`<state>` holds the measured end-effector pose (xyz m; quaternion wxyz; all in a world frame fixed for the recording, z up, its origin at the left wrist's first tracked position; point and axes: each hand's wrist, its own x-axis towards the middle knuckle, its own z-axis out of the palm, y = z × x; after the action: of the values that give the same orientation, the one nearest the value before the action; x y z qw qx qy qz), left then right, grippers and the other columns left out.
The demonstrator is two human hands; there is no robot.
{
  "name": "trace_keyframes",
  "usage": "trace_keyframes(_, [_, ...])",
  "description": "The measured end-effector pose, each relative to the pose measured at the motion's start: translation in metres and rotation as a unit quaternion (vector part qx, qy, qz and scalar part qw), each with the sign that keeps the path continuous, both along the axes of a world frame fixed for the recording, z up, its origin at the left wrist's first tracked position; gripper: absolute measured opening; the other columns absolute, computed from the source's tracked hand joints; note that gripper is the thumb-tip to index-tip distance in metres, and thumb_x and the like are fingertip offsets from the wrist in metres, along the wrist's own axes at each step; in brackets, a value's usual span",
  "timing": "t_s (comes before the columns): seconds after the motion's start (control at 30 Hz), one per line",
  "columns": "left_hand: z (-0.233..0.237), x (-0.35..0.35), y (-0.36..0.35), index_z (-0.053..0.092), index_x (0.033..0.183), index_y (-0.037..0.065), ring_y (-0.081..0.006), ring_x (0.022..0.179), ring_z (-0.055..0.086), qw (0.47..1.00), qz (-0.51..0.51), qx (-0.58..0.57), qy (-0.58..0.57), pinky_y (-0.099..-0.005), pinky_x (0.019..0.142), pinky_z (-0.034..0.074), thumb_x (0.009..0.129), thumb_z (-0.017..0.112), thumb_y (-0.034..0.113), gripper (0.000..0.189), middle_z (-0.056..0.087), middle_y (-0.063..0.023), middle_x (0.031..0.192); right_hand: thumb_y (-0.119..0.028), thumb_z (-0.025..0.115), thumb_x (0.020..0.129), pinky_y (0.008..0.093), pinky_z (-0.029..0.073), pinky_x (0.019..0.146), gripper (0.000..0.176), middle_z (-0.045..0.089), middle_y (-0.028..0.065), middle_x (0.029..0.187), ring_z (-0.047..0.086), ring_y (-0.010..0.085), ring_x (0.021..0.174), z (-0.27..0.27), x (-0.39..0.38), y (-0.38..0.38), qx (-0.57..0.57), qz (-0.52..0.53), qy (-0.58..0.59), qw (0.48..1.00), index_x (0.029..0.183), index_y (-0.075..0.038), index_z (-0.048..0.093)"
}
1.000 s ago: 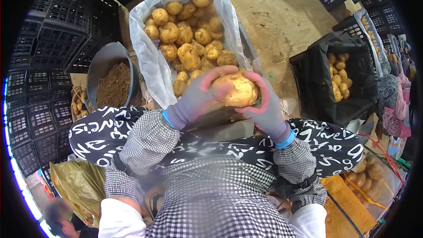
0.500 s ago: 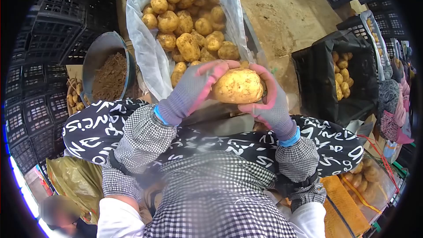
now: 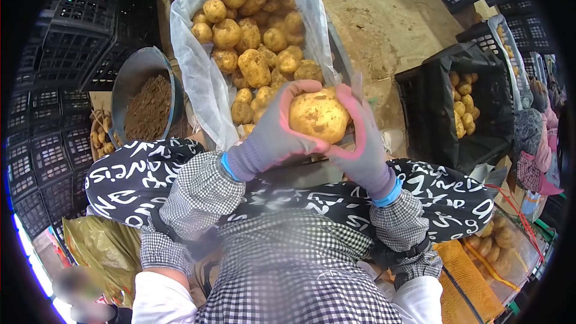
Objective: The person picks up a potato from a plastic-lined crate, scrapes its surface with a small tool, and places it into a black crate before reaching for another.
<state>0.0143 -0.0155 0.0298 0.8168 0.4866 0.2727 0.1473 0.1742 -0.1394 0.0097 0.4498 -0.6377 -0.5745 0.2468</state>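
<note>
A large yellow potato point(image 3: 318, 116) with brown dirt specks is held up in front of my lap. My left hand point(image 3: 277, 132), in a grey and pink glove, wraps it from the left with the thumb underneath. From the other side my right hand point(image 3: 365, 147), gloved alike, curves its fingers and thumb around the potato's right edge; one fingertip is blurred. Just beyond my hands stands a crate lined with a pale plastic sheet point(image 3: 198, 63), full of potatoes point(image 3: 255, 66) with soil on them.
At the left is a bucket point(image 3: 174, 93) with brown soil point(image 3: 148, 108) in it, beside stacked black crates point(image 3: 78, 42). A black-lined crate point(image 3: 425, 105) of potatoes stands at the right. An orange mesh sack point(image 3: 465, 282) lies lower right. Other people are at both edges.
The potato has turned in my hands and now looks rounder, less elongated. My left hand has shifted right and its thumb has come beneath the potato. The right fingers have moved upright.
</note>
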Motion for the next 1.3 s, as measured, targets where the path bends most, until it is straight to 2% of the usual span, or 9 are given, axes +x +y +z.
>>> trace_keyframes(0.13, [-0.002,-0.002,-0.002,0.042,0.14,0.004,-0.0165,0.116,0.058,0.997,0.004,0.07,0.014,-0.0316,0.101,0.049,0.07,0.086,0.003,0.083,0.057,-0.0093,0.126,-0.011,0.083,0.069,0.0404,0.037,0.111,0.086,0.044,0.0212,0.145,0.044,0.0348,0.135,-0.002,0.005,-0.003,0.027,0.018,-0.048,0.998,0.143,0.0,0.04])
trace_keyframes(0.23, [0.003,-0.006,0.012,0.047,0.139,0.001,-0.0208,0.127,0.051,0.986,0.035,-0.16,0.035,-0.0344,0.107,0.044,0.071,0.087,0.019,0.08,0.048,-0.0099,0.138,-0.009,0.082,0.07,0.0395,0.036,0.113,0.086,0.046,0.0214,0.144,0.043,0.0342,0.136,0.009,-0.003,-0.001,-0.035,-0.018,0.015,0.999,0.144,0.0,0.04])
trace_keyframes(0.33, [-0.004,-0.003,0.007,0.054,0.134,0.001,-0.0221,0.127,0.051,0.999,0.048,0.007,-0.009,-0.035,0.106,0.044,0.08,0.08,0.023,0.064,0.051,-0.0101,0.137,-0.009,0.082,0.069,0.0402,0.037,0.112,0.087,0.046,0.0208,0.143,0.044,0.0341,0.135,0.002,-0.001,-0.001,-0.054,-0.032,0.07,0.996,0.144,0.0,0.039])
trace_keyframes(0.47, [0.0,0.003,-0.009,0.06,0.127,0.003,-0.0194,0.116,0.059,0.893,0.055,0.437,0.096,-0.031,0.099,0.048,0.089,0.073,0.025,0.046,0.06,-0.0083,0.125,-0.01,0.082,0.068,0.0405,0.038,0.111,0.092,0.043,0.0181,0.146,0.046,0.0302,0.133,0.006,-0.004,-0.005,-0.086,-0.017,-0.047,0.995,0.146,0.0,0.035])
trace_keyframes(0.57, [-0.001,-0.005,-0.002,0.058,0.129,0.003,-0.0201,0.116,0.059,0.953,0.019,0.291,0.076,-0.0321,0.098,0.048,0.088,0.073,0.024,0.049,0.059,-0.0099,0.127,-0.008,0.084,0.067,0.0393,0.039,0.112,0.096,0.043,0.0162,0.146,0.045,0.0263,0.133,0.007,-0.003,-0.005,-0.099,-0.003,-0.045,0.994,0.147,0.001,0.033])
trace_keyframes(0.73, [0.001,-0.013,0.023,0.055,0.131,-0.001,-0.0208,0.113,0.061,0.999,0.031,-0.019,0.002,-0.0335,0.099,0.05,0.089,0.073,0.023,0.052,0.06,-0.0098,0.127,0.0,0.086,0.062,0.037,0.039,0.112,0.098,0.043,0.0141,0.145,0.045,0.0234,0.133,0.005,-0.009,-0.001,-0.085,-0.036,0.367,0.925,0.145,0.001,0.035])
trace_keyframes(0.77, [0.005,-0.01,0.018,0.056,0.131,-0.002,-0.0206,0.112,0.062,0.999,0.032,0.001,-0.013,-0.0334,0.099,0.05,0.09,0.071,0.024,0.05,0.061,-0.0098,0.124,0.002,0.086,0.061,0.0365,0.039,0.112,0.098,0.042,0.0136,0.145,0.045,0.023,0.133,0.01,-0.01,0.0,-0.082,-0.049,0.474,0.875,0.145,0.002,0.035])
trace_keyframes(1.07, [0.004,-0.015,0.017,0.055,0.132,-0.002,-0.0171,0.113,0.061,1.0,-0.008,0.022,0.002,-0.0317,0.099,0.05,0.095,0.067,0.026,0.048,0.061,-0.0092,0.127,0.002,0.088,0.061,0.0379,0.043,0.109,0.1,0.043,0.0127,0.144,0.048,0.0238,0.13,-0.018,-0.008,-0.011,-0.047,-0.029,0.23,0.972,0.145,0.001,0.035])
trace_keyframes(1.3, [0.024,-0.011,0.02,0.044,0.143,0.0,-0.0187,0.128,0.051,0.992,-0.083,0.091,-0.027,-0.033,0.11,0.039,0.086,0.077,0.036,0.075,0.052,-0.0102,0.14,-0.029,0.071,0.088,0.0448,0.046,0.106,0.078,0.046,0.017,0.144,0.051,0.0302,0.129,0.015,0.007,-0.005,-0.125,0.129,0.584,0.792,0.149,0.001,0.031])
